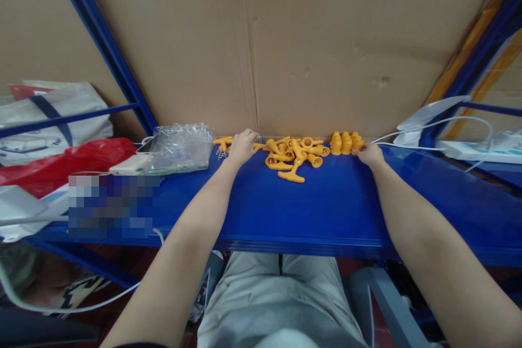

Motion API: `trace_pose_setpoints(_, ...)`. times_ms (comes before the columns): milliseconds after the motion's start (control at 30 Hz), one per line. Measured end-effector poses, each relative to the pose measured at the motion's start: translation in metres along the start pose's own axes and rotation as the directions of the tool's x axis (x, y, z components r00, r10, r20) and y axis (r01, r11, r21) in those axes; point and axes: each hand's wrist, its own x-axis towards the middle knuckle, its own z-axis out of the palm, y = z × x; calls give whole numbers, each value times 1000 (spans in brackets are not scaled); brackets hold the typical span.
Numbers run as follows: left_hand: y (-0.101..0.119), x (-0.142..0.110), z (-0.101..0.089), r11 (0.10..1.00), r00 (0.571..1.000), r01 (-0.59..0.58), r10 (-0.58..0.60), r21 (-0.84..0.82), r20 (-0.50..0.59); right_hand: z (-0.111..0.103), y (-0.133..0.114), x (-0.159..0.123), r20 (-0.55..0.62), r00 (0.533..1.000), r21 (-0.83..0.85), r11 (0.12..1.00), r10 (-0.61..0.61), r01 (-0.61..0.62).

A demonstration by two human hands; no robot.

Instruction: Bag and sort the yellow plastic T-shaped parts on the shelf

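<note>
My left hand (243, 144) reaches to the back of the blue shelf, its fingers bent down and closed over small parts that it mostly hides. Just left of it lie a yellow T-shaped plastic handle (223, 141) and some small metal springs (222, 153). Between my hands is a loose pile of yellow T-shaped handles with flared ends (299, 155), some with a shiny bit inside the cup. My right hand (371, 155) has its fingertips closed on the rightmost of several upright ribbed yellow plastic pieces (346, 143), which stand side by side.
A clear plastic bag (181, 144) lies on a flat stack at the left, near a red bag (89, 163) and a white cloth bag (73, 114). Cardboard (305, 49) backs the blue shelf (305, 212). White cables and a power strip (485, 149) are at the right.
</note>
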Motion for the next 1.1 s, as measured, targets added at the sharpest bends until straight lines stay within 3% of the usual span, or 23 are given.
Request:
trace_pose_setpoints(400, -8, 2, 9, 997, 999, 11, -8, -77, 39, -6, -12, -21, -28, 999, -232, 972, 18, -24)
trace_pose_setpoints(800, -25, 2, 26, 996, 979, 19, -1, -88, 203, -9, -18, -23, 10, 1000, -265, 964, 22, -19)
trace_pose_setpoints(1100, -2, 3, 18, 987, 968, 114, -135, 110, 213, -11, -23, -25, 15, 1000, -291, 956, 25, -20)
